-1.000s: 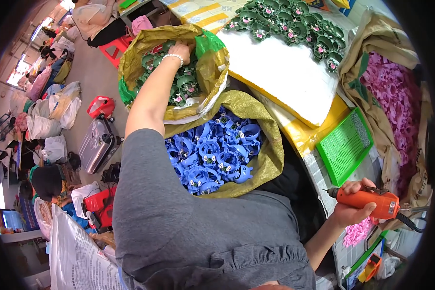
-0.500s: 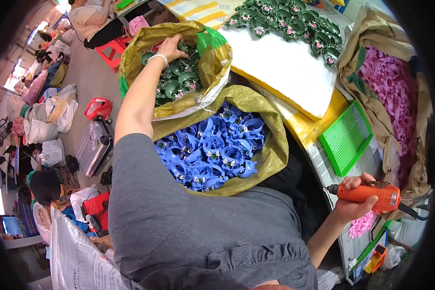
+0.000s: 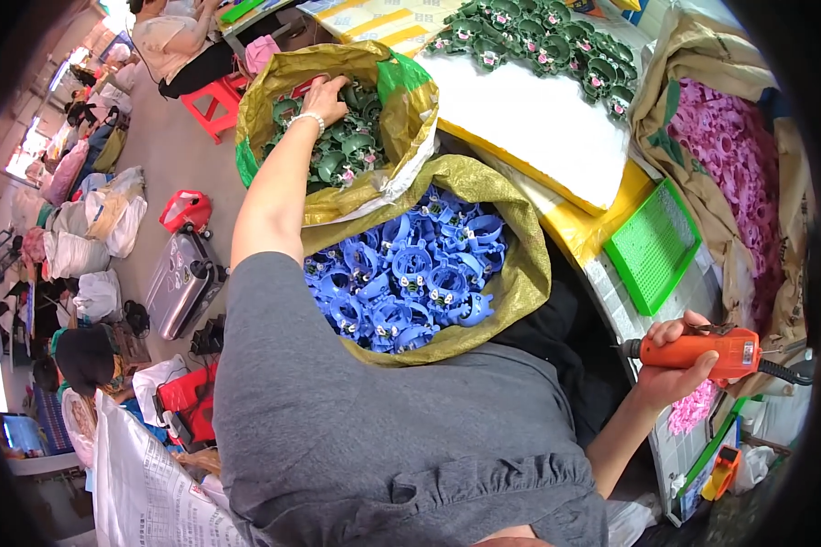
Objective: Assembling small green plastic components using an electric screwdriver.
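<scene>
Crowded workshop floor [image 3: 187, 164] at left: reaching with half-curled left hand [image 3: 327, 102] among green pieces [image 3: 351, 148] in far sack [image 3: 407, 132], probably spread wide for access, any grip unclear; clasping orange driver [image 3: 722, 352] in closed right hand [image 3: 671, 376], presumably for steadiness.

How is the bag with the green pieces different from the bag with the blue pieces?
The green-piece bag has bright green patches; the blue-piece bag looks plain gold. The left hand reaches into the green-piece bag; no hand is in the blue-piece bag. The blue-piece bag sits nearer the grey shirt than the green-piece bag. Both are open.
</scene>
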`<action>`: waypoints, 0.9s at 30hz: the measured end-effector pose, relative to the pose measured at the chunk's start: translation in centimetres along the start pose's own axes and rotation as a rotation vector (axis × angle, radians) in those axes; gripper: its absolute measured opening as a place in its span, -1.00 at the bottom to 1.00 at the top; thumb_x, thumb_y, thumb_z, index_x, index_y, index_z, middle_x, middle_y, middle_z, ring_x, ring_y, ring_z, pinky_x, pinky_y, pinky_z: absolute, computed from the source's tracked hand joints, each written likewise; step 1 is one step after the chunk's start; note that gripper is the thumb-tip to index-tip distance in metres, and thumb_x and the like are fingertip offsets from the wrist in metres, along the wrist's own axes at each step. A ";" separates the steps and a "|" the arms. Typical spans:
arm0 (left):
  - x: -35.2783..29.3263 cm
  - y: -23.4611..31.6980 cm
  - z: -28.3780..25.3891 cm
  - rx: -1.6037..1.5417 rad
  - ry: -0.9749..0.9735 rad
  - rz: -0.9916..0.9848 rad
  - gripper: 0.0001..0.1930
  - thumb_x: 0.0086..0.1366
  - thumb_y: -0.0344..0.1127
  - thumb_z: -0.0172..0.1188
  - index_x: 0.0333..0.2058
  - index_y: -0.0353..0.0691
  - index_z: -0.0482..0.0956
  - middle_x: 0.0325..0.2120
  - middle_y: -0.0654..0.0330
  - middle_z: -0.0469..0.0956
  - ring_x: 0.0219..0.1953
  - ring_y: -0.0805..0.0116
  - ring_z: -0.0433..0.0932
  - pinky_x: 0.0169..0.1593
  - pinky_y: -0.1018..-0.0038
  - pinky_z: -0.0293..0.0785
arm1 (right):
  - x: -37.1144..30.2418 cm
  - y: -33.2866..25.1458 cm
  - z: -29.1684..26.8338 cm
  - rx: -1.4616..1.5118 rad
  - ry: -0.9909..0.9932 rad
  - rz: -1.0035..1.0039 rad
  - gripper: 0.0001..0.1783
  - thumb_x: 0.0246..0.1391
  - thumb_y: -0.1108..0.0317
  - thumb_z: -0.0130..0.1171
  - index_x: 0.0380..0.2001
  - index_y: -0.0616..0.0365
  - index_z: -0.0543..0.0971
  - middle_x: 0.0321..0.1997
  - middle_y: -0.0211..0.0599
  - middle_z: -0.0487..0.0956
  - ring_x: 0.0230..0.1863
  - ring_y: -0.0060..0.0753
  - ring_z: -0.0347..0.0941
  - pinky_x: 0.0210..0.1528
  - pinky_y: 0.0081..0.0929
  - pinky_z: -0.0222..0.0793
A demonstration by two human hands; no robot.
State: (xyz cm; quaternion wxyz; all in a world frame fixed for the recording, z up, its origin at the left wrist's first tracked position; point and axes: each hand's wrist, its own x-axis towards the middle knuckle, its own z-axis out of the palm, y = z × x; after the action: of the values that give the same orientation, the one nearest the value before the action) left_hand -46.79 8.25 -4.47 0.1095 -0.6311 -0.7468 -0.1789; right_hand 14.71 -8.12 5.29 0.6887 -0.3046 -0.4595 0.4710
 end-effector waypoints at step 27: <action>-0.2 0.7 0.3 -0.032 0.028 -0.061 -0.70 -0.09 -0.25 0.32 -0.30 -0.02 0.54 -0.08 0.00 0.41 -0.01 0.02 0.37 0.00 0.27 0.34 | 1.4 0.8 -2.1 -0.031 0.029 0.020 -0.29 0.00 -0.25 -0.06 -0.18 0.29 0.33 -0.54 -0.31 0.38 -0.55 -0.47 0.28 -0.41 -0.46 0.23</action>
State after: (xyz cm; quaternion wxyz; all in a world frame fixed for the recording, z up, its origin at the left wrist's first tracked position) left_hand -46.07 8.23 -4.73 0.1044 -0.6070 -0.7612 -0.2030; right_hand 16.51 -6.52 4.28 0.6856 -0.3267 -0.4537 0.4663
